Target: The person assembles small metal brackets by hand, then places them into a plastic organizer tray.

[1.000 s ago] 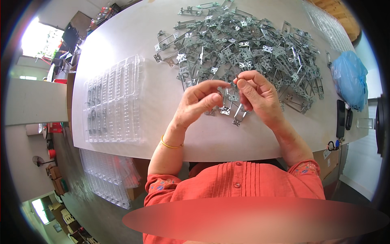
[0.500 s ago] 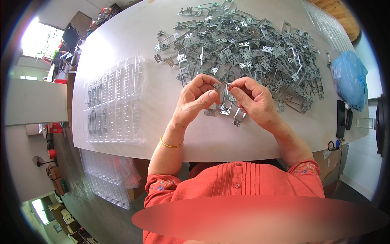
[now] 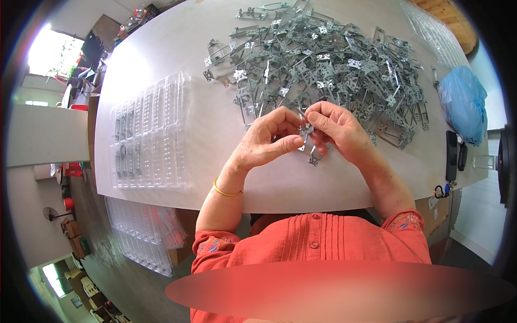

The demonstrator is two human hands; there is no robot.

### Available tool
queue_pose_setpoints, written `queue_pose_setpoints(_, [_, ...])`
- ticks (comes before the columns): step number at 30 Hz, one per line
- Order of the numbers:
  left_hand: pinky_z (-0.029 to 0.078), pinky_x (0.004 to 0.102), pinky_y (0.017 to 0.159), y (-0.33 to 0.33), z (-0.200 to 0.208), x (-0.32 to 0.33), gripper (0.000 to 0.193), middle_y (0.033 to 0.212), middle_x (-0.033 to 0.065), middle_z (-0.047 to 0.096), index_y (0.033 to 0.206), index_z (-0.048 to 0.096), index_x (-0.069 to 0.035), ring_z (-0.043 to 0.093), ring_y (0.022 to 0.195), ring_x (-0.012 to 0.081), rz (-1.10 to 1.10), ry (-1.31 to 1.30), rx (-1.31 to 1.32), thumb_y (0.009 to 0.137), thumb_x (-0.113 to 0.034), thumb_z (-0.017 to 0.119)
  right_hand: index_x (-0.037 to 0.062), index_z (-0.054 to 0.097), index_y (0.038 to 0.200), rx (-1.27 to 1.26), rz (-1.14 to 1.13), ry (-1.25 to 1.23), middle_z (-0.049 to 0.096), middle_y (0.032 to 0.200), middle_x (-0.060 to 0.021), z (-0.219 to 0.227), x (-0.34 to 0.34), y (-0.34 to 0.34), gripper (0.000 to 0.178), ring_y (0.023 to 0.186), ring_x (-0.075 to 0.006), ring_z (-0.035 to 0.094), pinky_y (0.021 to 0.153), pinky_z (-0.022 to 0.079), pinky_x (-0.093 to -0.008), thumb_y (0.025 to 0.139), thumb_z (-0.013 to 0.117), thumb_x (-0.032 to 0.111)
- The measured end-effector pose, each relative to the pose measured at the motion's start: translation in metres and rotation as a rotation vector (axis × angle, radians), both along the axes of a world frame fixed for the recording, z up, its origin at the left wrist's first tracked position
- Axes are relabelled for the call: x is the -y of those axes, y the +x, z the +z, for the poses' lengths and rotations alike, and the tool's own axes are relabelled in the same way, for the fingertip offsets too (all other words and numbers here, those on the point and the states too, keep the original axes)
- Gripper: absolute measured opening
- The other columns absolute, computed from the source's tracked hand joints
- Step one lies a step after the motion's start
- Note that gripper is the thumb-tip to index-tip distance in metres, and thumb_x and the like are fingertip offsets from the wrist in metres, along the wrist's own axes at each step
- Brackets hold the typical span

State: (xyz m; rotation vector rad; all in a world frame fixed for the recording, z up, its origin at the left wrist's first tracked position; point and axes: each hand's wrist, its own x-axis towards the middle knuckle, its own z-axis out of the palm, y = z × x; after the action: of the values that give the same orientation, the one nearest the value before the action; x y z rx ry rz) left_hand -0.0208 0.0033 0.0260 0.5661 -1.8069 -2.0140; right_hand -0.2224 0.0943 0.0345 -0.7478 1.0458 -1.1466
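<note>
Both of my hands meet at the near edge of a heap of flat silvery metal brackets. A small metal bracket with a plate-like end is between them. My right hand pinches it with thumb and fingers. My left hand is curled around its other side, thumb below and fingers above; its exact contact is partly hidden. Other bracket ends stick out on the table just below my fingers.
At left on the white table lies a clear plastic tray, with several brackets in its left slots. A blue plastic bag, a black phone and keys lie at right. More clear trays sit below the table's left edge.
The bracket has been turned and shifted slightly right and down. My left hand has moved a little right, and its thumb and fingers have spread somewhat.
</note>
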Motion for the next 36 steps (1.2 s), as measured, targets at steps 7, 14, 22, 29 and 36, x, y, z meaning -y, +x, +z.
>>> queue_pose_setpoints(7, [0.042, 0.0233, 0.065, 0.001, 0.004, -0.001, 0.045, 0.080, 0.0018, 0.060, 0.108, 0.060, 0.002, 0.056, 0.074, 0.0082, -0.076, -0.037, 0.022, 0.085, -0.031, 0.078, 0.0048, 0.057, 0.101, -0.278, -0.017, -0.064, 0.057, 0.070, 0.0018, 0.007, -0.006, 0.006, 0.021, 0.058, -0.0038, 0.052, 0.050, 0.042, -0.0205, 0.102, 0.056, 0.026])
queue_pose_setpoints(14, [0.043, 0.0227, 0.065, 0.008, 0.004, 0.006, 0.044, 0.081, 0.0026, 0.063, 0.107, 0.061, 0.001, 0.056, 0.074, 0.0079, -0.293, -0.041, 0.045, 0.084, -0.032, 0.079, 0.0058, 0.056, 0.099, -0.461, -0.131, -0.145, 0.056, 0.069, 0.0019, -0.004, 0.000, 0.002, 0.018, 0.055, -0.0030, 0.050, 0.049, 0.041, -0.0188, 0.104, 0.053, 0.023])
queue_pose_setpoints(22, [0.036, 0.0218, 0.056, 0.005, -0.008, 0.014, 0.031, 0.079, 0.0045, 0.064, 0.108, 0.059, -0.003, 0.048, 0.063, 0.0059, 0.052, 0.239, -0.116, 0.095, -0.029, 0.068, 0.0063, 0.056, 0.102, -0.232, -0.143, -0.214, 0.053, 0.070, 0.0033, 0.004, -0.004, 0.009, 0.007, 0.057, -0.0015, 0.047, 0.049, 0.037, -0.0187, 0.103, 0.054, 0.013])
queue_pose_setpoints(29, [0.034, 0.0214, 0.055, 0.000, -0.009, 0.011, 0.035, 0.076, 0.0057, 0.063, 0.107, 0.058, -0.002, 0.046, 0.062, 0.0064, 0.123, 0.193, -0.137, 0.094, -0.033, 0.068, 0.0042, 0.061, 0.103, -0.310, -0.045, -0.150, 0.054, 0.073, 0.0067, 0.004, -0.008, 0.013, 0.009, 0.064, -0.0007, 0.050, 0.056, 0.040, -0.0192, 0.100, 0.059, 0.013])
queue_pose_setpoints(36, [0.045, 0.0228, 0.068, 0.001, -0.005, 0.002, 0.042, 0.089, 0.0031, 0.065, 0.112, 0.059, -0.002, 0.057, 0.080, 0.0076, 0.135, 0.022, -0.001, 0.087, -0.030, 0.078, 0.0044, 0.060, 0.104, -0.250, -0.006, -0.066, 0.055, 0.069, 0.0039, 0.006, -0.008, 0.014, 0.015, 0.055, -0.0029, 0.049, 0.049, 0.040, -0.0212, 0.102, 0.058, 0.019])
